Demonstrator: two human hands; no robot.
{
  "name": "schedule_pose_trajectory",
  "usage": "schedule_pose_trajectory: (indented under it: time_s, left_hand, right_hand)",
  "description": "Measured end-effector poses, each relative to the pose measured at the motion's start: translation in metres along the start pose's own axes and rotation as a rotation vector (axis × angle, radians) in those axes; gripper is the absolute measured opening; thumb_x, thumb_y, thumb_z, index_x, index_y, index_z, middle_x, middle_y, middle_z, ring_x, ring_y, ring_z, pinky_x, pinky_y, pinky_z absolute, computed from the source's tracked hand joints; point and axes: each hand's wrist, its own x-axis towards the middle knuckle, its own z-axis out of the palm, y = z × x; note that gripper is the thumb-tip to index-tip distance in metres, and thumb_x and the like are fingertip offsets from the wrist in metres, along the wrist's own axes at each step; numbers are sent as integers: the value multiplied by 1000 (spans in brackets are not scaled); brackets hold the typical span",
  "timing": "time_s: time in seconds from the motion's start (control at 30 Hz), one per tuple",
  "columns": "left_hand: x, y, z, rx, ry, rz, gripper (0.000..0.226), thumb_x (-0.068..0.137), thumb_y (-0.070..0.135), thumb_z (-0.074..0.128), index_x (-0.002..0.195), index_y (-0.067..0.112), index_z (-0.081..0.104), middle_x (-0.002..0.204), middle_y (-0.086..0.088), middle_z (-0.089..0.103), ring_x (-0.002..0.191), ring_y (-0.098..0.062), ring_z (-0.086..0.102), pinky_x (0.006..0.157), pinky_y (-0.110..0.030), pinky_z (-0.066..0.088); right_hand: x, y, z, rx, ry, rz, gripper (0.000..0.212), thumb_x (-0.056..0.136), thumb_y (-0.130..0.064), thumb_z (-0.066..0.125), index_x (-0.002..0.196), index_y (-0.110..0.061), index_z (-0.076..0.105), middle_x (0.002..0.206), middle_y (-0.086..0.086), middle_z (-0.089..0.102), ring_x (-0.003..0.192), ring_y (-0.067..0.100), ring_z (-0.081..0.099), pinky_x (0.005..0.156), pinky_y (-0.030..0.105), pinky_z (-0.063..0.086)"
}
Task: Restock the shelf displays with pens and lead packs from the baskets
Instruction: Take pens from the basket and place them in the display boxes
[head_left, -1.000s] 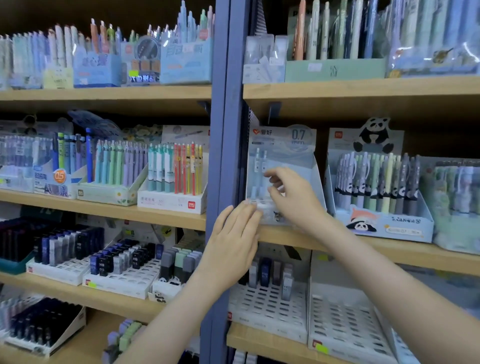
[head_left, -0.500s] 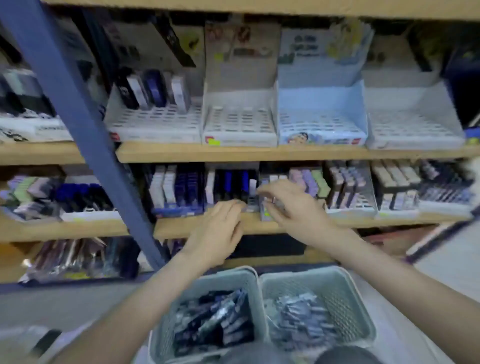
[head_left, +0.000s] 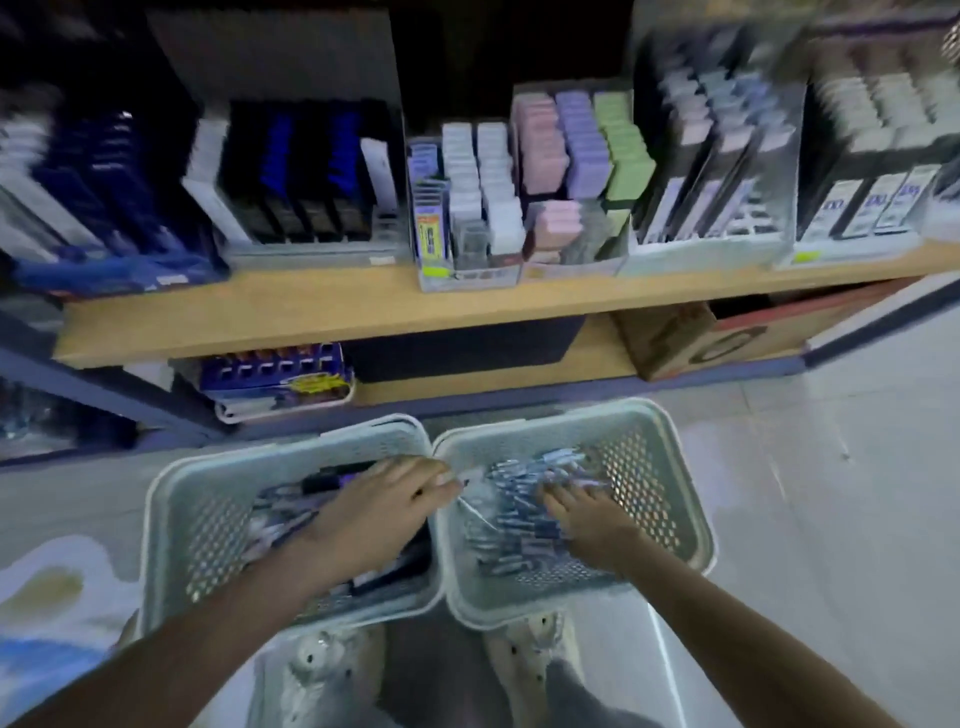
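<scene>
Left basket (head_left: 203, 525) beside right basket (head_left: 655, 499)

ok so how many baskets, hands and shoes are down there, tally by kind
baskets: 2, the left basket and the right basket
hands: 2, the left hand over the left one, the right hand in the right one
shoes: 2, the left shoe and the right shoe
total: 6

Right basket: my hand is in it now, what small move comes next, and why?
Probably the right hand should curl its fingers round a few packs and lift them. It lies on them in the right basket with fingers spread, seemingly gripping nothing yet, though the frame is blurred.
</scene>
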Motion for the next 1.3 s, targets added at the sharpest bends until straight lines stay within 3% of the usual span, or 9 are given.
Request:
schedule_pose_trajectory:
  time_s: [0.1, 0.23, 0.4, 0.47, 0.53, 0.6, 0.67, 1.1, 1.3]
  left_hand:
    - [2, -3, 13, -11, 13, -8, 74, 55, 3, 82, 124, 17, 60, 121, -7, 61, 110, -24, 51, 87, -36, 52]
    - [8, -1, 27, -49, 117, 13, 45, 81, 7, 50, 126, 11, 54, 124, -10, 61, 114, -25, 50, 96, -38, 41]
    - [18, 1, 33, -23, 176, 28, 34, 86, 9, 51, 117, 5, 65, 122, -12, 63, 113, -27, 54, 102, -39, 35]
    - [21, 5, 35, -20, 177, 39, 32, 89, 11, 50, 118, 5, 63, 122, -12, 63, 112, -28, 56, 101, -39, 36]
    - [22, 9, 37, -32, 174, 50, 32, 89, 11, 50, 120, 6, 58, 122, -13, 62, 112, -28, 56, 101, -40, 37]
    - [21, 10, 38, -49, 171, 51, 35, 87, 8, 52, 122, 7, 52, 122, -14, 62, 113, -28, 55, 103, -40, 36]
    - [21, 10, 39, -47, 167, 48, 35, 87, 8, 51, 122, 8, 51, 123, -14, 62, 113, -28, 56, 103, -40, 35]
    - [22, 12, 41, -30, 131, 63, 37, 89, 8, 39, 116, 5, 64, 123, -14, 63, 115, -27, 49, 103, -39, 33]
    - [23, 13, 39, -55, 147, 48, 35, 86, 9, 42, 114, 7, 63, 121, -13, 63, 114, -25, 49, 101, -37, 34]
  right_hand:
    - [27, 3, 26, -135, -61, -90, 80, 49, -54, 81, 119, -19, 65, 113, 9, 67, 93, 27, 67, 67, 35, 57]
    - [34, -2, 25, -235, 149, -139, 44, 77, -30, 37, 117, -18, 48, 103, 9, 68, 80, 26, 66, 60, 33, 53]
    - [42, -4, 22, -348, 161, -160, 50, 62, -30, 73, 107, -10, 70, 87, 8, 69, 78, 24, 66, 60, 27, 50]
    - [41, -6, 15, -332, 208, -161, 33, 66, -24, 65, 95, -9, 69, 85, 10, 69, 77, 24, 65, 61, 26, 50]
    - [40, -6, 10, -332, 193, -163, 32, 78, -12, 52, 106, -4, 64, 103, 19, 65, 94, 30, 61, 76, 32, 51]
    - [39, -5, 16, -355, 135, -171, 43, 92, -4, 44, 134, 0, 40, 136, 24, 43, 125, 36, 43, 101, 41, 39]
    - [38, -3, 17, -346, 94, -157, 50, 94, -3, 45, 140, 0, 27, 145, 23, 33, 133, 36, 34, 107, 42, 31]
    - [27, 5, 17, -260, 162, -335, 44, 91, -3, 51, 134, 1, 39, 135, 22, 49, 124, 35, 48, 105, 43, 37]
    - [13, 3, 6, -96, 260, -245, 45, 84, 2, 59, 127, 0, 45, 127, 20, 54, 119, 34, 51, 107, 42, 36]
